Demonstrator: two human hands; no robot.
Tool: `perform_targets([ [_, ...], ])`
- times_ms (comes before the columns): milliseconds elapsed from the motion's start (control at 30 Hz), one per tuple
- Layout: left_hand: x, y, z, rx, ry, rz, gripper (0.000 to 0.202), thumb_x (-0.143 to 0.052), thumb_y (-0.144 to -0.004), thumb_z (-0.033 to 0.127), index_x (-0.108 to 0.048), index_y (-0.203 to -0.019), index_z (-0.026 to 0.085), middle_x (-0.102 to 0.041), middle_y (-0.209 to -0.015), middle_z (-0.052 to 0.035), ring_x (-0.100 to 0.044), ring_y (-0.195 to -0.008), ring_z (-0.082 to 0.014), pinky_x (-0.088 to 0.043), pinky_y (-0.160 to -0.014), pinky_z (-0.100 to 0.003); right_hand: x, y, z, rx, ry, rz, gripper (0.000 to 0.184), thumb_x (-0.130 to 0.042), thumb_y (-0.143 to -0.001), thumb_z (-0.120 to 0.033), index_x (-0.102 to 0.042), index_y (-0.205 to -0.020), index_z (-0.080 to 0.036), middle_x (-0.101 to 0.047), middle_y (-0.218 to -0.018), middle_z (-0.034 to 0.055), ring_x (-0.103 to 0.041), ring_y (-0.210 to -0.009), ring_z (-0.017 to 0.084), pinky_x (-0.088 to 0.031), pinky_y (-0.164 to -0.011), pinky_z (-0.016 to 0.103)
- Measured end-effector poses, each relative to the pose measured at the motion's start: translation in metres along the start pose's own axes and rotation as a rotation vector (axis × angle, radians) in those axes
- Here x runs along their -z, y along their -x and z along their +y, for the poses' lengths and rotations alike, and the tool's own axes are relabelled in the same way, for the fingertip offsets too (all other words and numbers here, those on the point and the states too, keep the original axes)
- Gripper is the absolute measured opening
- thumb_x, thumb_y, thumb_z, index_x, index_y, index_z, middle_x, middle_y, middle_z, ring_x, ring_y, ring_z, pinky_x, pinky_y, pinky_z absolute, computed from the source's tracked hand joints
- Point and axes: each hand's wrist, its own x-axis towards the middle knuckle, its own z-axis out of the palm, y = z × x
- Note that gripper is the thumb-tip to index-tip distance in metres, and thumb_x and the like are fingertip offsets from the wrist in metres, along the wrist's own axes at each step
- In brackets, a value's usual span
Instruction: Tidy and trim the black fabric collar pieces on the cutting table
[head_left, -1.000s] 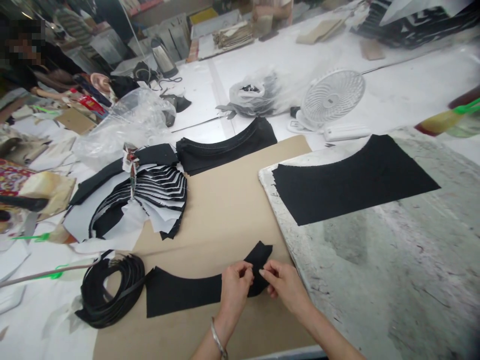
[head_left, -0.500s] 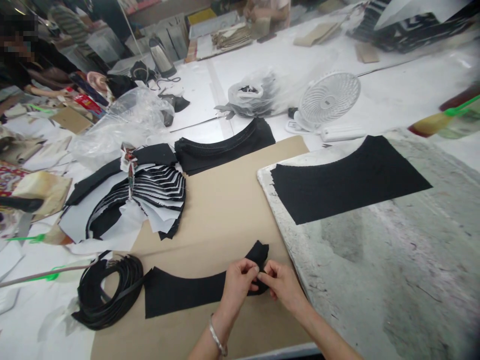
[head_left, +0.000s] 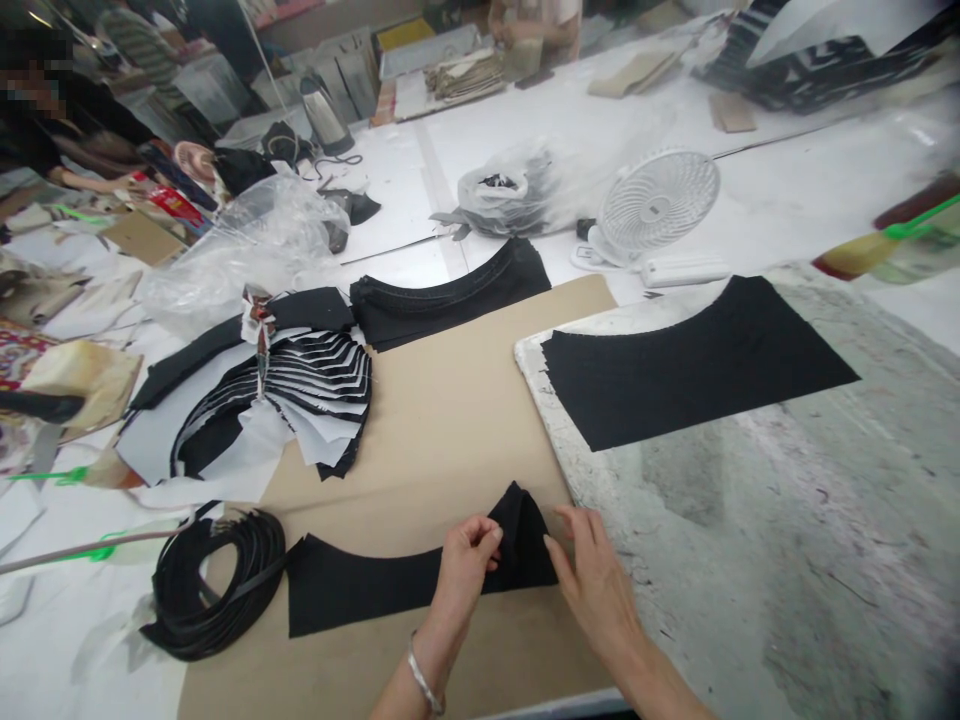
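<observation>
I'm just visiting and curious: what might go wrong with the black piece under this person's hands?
Two things, perhaps. The black piece is raised in a fold at its right end, between the left hand, its fingers pinched, and the spread right hand, so it might crease there. Its left end lies right by the coil of black strips; whether they touch is hard to tell, but a tug could possibly snag or shift them.
</observation>
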Motion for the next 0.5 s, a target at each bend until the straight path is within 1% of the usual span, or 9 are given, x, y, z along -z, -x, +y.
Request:
perform_targets([
  [33, 0.000, 0.000, -0.001, -0.007, -0.007, 0.002, 0.029, -0.057, -0.068, 0.044, -0.057, -0.070, 0.015, -0.050, -0.057, 0.0022, -0.048, -0.053, -0.0102, -0.039, -0.050, -0.021, 0.003, 0.001, -0.006, 0.058, 0.018, 0.032, 0.028, -0.042, -0.091, -0.037, -0.055, -0.111, -0.022, -0.060, -0.107, 0.0098, -0.058, -0.098, 0.025, -0.045, -0.085, 0.039],
  [67, -0.001, 0.000, -0.002, -0.016, -0.017, 0.006, 0.028, -0.056, -0.069, 0.044, -0.056, -0.070, 0.016, -0.050, -0.057, 0.0023, -0.048, -0.053, -0.0106, -0.039, -0.051, -0.022, 0.005, 0.001, -0.013, 0.085, 0.013, 0.014, 0.027, -0.040, -0.092, -0.037, -0.056, -0.108, -0.022, -0.060, -0.104, 0.0093, -0.057, -0.098, 0.024, -0.044, -0.085, 0.038],
  [100, -0.003, 0.001, -0.003, -0.029, -0.031, 0.011, 0.026, -0.055, -0.071, 0.043, -0.055, -0.070, 0.017, -0.049, -0.058, 0.0024, -0.048, -0.054, -0.0110, -0.039, -0.052, -0.023, 0.005, 0.000, -0.019, 0.086, -0.010, -0.049, 0.026, -0.039, -0.094, -0.039, -0.057, -0.101, -0.022, -0.061, -0.098, 0.0078, -0.058, -0.093, 0.023, -0.044, -0.082, 0.036],
  [167, -0.007, 0.004, -0.003, -0.068, -0.076, 0.030, 0.023, -0.053, -0.074, 0.040, -0.055, -0.069, 0.017, -0.048, -0.058, 0.0028, -0.047, -0.055, -0.0114, -0.039, -0.054, -0.024, 0.002, -0.003, -0.028, 0.012, -0.064, -0.213, 0.030, -0.039, -0.094, -0.045, -0.058, -0.087, -0.022, -0.062, -0.084, 0.0043, -0.059, -0.078, 0.020, -0.043, -0.071, 0.031],
  [233, -0.013, 0.008, -0.002, -0.119, -0.139, 0.053, 0.021, -0.052, -0.077, 0.036, -0.055, -0.068, 0.018, -0.050, -0.059, 0.0023, -0.046, -0.058, -0.0121, -0.038, -0.058, -0.025, -0.004, -0.008, -0.031, -0.098, -0.077, -0.308, 0.034, -0.044, -0.091, -0.052, -0.057, -0.080, -0.022, -0.063, -0.075, 0.0024, -0.059, -0.068, 0.019, -0.040, -0.063, 0.030],
  [267, -0.016, 0.011, 0.000, -0.147, -0.172, 0.063, 0.021, -0.051, -0.079, 0.035, -0.056, -0.068, 0.018, -0.052, -0.061, 0.0017, -0.047, -0.060, -0.0126, -0.037, -0.060, -0.025, -0.008, -0.010, -0.031, -0.140, -0.062, -0.309, 0.035, -0.045, -0.090, -0.053, -0.056, -0.078, -0.022, -0.064, -0.073, 0.0023, -0.059, -0.066, 0.019, -0.038, -0.062, 0.030],
  [333, -0.023, 0.018, 0.003, -0.198, -0.236, 0.075, 0.021, -0.050, -0.083, 0.032, -0.058, -0.068, 0.018, -0.056, -0.066, 0.0005, -0.049, -0.065, -0.0136, -0.035, -0.065, -0.026, -0.014, -0.015, -0.028, -0.180, 0.001, -0.257, 0.033, -0.045, -0.088, -0.050, -0.053, -0.072, -0.022, -0.062, -0.067, 0.0027, -0.056, -0.062, 0.019, -0.034, -0.060, 0.030],
  [433, -0.030, 0.023, 0.004, -0.237, -0.303, 0.078, 0.019, -0.049, -0.083, 0.027, -0.059, -0.069, 0.019, -0.058, -0.071, -0.0001, -0.051, -0.069, -0.0146, -0.034, -0.066, -0.027, -0.020, -0.021, -0.018, -0.177, 0.062, -0.188, 0.028, -0.041, -0.084, -0.040, -0.042, -0.062, -0.023, -0.051, -0.056, 0.0007, -0.048, -0.055, 0.018, -0.026, -0.057, 0.030],
  [500, -0.031, 0.023, 0.002, -0.241, -0.321, 0.094, 0.016, -0.048, -0.083, 0.025, -0.060, -0.074, 0.019, -0.059, -0.074, -0.0008, -0.053, -0.071, -0.0153, -0.036, -0.068, -0.028, -0.021, -0.023, -0.010, -0.178, 0.050, -0.173, 0.027, -0.041, -0.081, -0.038, -0.037, -0.059, -0.023, -0.045, -0.054, -0.0010, -0.044, -0.053, 0.017, -0.024, -0.055, 0.030],
])
